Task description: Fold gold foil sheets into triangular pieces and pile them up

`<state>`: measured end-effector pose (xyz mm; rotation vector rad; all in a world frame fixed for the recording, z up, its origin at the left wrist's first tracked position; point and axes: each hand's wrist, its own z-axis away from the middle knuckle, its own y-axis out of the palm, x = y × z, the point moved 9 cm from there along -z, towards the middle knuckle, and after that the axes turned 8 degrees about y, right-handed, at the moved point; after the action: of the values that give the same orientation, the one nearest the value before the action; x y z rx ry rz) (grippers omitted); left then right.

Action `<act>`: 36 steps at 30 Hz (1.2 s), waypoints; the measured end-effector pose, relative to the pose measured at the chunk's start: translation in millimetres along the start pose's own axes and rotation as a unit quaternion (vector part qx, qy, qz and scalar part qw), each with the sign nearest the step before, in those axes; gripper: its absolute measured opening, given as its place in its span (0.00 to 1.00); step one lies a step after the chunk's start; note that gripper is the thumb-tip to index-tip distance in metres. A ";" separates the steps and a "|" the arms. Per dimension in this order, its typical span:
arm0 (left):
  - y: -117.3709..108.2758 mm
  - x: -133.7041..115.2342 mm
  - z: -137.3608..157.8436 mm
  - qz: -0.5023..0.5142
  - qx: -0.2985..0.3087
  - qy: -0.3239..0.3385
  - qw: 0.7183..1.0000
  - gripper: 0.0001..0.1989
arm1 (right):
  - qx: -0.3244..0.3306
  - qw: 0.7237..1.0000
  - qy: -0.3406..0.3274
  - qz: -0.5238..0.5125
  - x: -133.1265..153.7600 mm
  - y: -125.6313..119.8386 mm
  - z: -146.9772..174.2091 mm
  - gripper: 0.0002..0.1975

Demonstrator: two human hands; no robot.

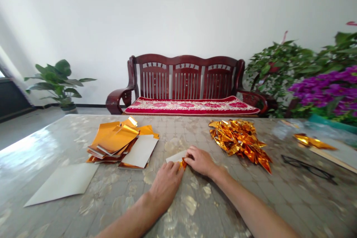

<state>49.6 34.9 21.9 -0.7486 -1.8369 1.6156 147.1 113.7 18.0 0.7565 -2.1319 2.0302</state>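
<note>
Pinching foil paper (176,157) | hands: left hand (166,179), right hand (201,161) | both curled, nearly closed on it

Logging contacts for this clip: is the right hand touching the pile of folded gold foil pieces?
Apart. The head view shows a strip of patterned tabletop between the right hand and the pile of folded gold foil pieces.

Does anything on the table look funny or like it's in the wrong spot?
A little. Some folded gold foil lies off at the right, away from the big shiny pile. One pale sheet lies apart from the untidy paper stack. I see nothing spilled.
</note>
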 end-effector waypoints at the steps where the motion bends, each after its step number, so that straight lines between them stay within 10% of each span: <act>1: 0.6 -1.1 -0.2 0.001 0.002 0.005 1.000 0.17 | -0.002 1.000 0.004 0.005 0.6 0.0 0.5 0.05; 36: -1.5 -6.8 4.1 0.014 -0.001 -0.025 1.000 0.19 | -0.017 0.997 0.068 0.021 2.8 -1.6 5.2 0.05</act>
<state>51.2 27.0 22.5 -0.7449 -1.8718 1.6648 146.7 107.9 20.0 0.5572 -2.1178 1.9987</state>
